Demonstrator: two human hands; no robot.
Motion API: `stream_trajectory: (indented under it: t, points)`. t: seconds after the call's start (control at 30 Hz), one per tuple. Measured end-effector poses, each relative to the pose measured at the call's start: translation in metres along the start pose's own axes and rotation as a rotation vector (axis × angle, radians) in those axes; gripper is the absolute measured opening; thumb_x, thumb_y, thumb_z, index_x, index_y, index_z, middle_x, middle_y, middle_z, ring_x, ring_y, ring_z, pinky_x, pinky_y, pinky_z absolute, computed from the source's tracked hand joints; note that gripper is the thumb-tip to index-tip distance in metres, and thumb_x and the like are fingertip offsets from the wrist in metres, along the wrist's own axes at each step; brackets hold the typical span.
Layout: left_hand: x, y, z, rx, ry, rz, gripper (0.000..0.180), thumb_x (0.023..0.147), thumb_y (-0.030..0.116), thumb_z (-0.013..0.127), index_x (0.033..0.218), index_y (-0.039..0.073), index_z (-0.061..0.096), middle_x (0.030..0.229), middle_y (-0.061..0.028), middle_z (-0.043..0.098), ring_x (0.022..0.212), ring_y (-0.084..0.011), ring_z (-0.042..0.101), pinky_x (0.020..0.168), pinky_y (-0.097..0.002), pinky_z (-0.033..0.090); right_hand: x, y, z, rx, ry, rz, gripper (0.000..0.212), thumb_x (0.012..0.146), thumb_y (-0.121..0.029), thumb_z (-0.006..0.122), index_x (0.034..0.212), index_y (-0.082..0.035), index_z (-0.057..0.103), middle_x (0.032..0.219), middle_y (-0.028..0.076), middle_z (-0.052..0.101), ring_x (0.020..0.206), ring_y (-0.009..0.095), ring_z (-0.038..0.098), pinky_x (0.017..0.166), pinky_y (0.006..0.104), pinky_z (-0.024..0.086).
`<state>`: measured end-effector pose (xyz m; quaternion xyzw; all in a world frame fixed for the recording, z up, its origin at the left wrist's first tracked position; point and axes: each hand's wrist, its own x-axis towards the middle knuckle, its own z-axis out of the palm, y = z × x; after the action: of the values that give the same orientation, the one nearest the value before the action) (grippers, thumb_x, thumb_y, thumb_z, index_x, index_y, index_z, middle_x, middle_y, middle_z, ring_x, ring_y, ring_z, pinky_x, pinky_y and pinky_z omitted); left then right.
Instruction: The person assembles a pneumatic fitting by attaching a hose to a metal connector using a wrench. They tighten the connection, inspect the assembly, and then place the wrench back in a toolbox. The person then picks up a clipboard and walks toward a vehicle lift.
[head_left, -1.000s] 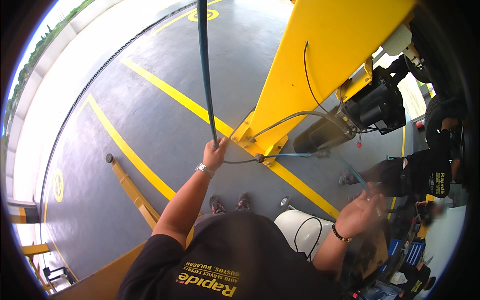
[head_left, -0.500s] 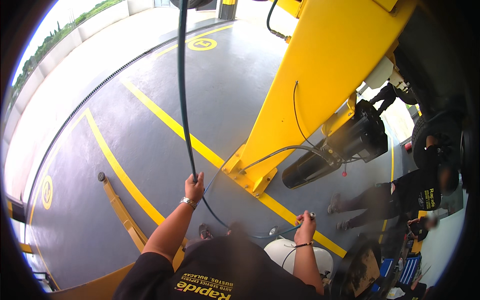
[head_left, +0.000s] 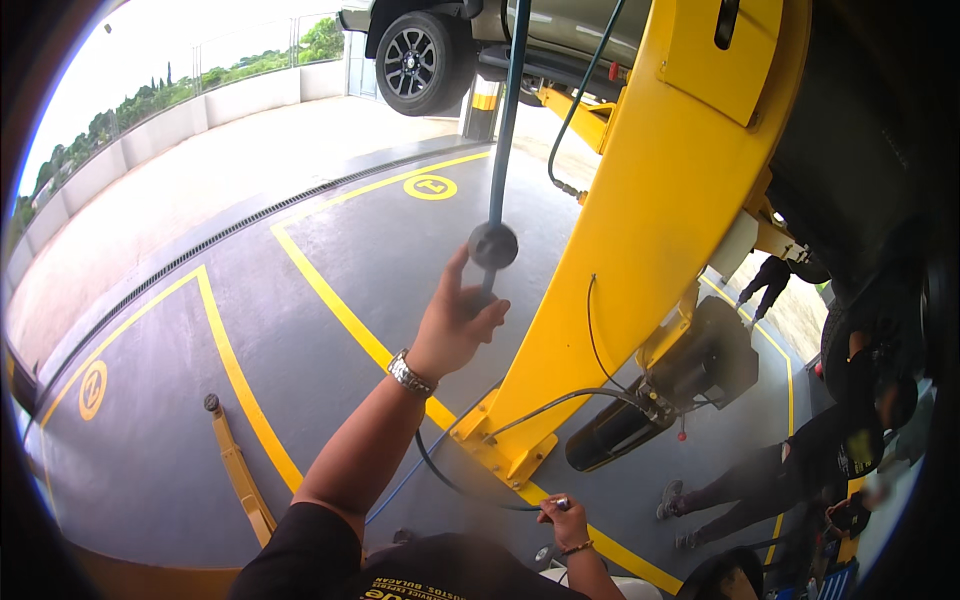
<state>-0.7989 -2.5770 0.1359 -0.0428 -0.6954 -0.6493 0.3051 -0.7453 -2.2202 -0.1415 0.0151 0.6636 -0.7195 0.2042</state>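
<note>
My left hand (head_left: 455,325) is raised and closed around a dark hose (head_left: 505,110) that hangs down from above, just under a round black stopper (head_left: 493,244) on it. The hose loops down below my arm and back up to my right hand (head_left: 566,520), which grips its metal end fitting (head_left: 556,503) low near my chest. A metal watch (head_left: 410,374) sits on my left wrist. Directly to the right of both hands stands a yellow lift column (head_left: 640,240).
A black motor unit (head_left: 660,395) is mounted at the column's base. A yellow lift arm (head_left: 240,470) lies on the grey floor at left. A vehicle (head_left: 440,40) hangs raised at the top. Another person (head_left: 800,470) crouches at right by a wheel (head_left: 850,350).
My view has tilted up. My left hand has slid along the hose to just under the round stopper. My right hand still holds the hose end low down.
</note>
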Motion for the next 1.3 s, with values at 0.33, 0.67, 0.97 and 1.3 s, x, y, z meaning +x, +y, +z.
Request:
stream_trajectory:
  t: [0.33, 0.67, 0.97, 1.3]
  points:
    - [0.010, 0.061, -0.014, -0.209, -0.117, 0.106, 0.031, 0.095, 0.020, 0.066, 0.115, 0.002, 0.051, 0.087, -0.0048, 0.063, 0.078, -0.0129, 0.064, 0.074, -0.0288, 0.055, 0.029, -0.062, 0.048, -0.132, -0.413, -0.200, 0.020, 0.088, -0.015, 0.070, 0.101, -0.001, 0.061, 0.090, 0.013, 0.070, 0.083, 0.019, 0.069, 0.078, 0.0329, 0.055]
    - [-0.049, 0.018, 0.053, 0.234, -0.086, 0.065, 0.033, 0.098, 0.016, 0.059, 0.127, 0.001, 0.051, 0.100, -0.0071, 0.062, 0.088, -0.0149, 0.063, 0.080, -0.0300, 0.052, 0.064, -0.194, 0.143, -0.807, -0.185, -1.067, 0.026, 0.097, -0.019, 0.051, 0.114, 0.001, 0.051, 0.084, 0.016, 0.061, 0.079, 0.035, 0.062, 0.070, 0.0411, 0.051]
    - [-0.022, 0.000, 0.039, 0.153, -0.268, -0.027, 0.022, 0.106, 0.024, 0.042, 0.104, 0.006, 0.054, 0.078, -0.0001, 0.056, 0.068, -0.0090, 0.056, 0.064, -0.0264, 0.048, 0.011, -0.249, 0.163, -1.005, -0.360, -0.769, 0.048, 0.091, -0.030, 0.065, 0.125, 0.000, 0.049, 0.089, 0.014, 0.066, 0.083, 0.031, 0.067, 0.074, 0.0401, 0.052]
    - [0.025, 0.033, 0.035, -0.143, -0.153, 0.095, 0.041, 0.096, 0.013, 0.057, 0.135, 0.006, 0.045, 0.089, -0.0037, 0.060, 0.072, -0.0108, 0.059, 0.066, -0.0261, 0.051, 0.028, -0.231, 0.052, -1.016, -0.527, -0.477, 0.056, 0.093, -0.042, 0.062, 0.131, -0.001, 0.055, 0.091, 0.008, 0.068, 0.086, 0.018, 0.064, 0.080, 0.0317, 0.051]
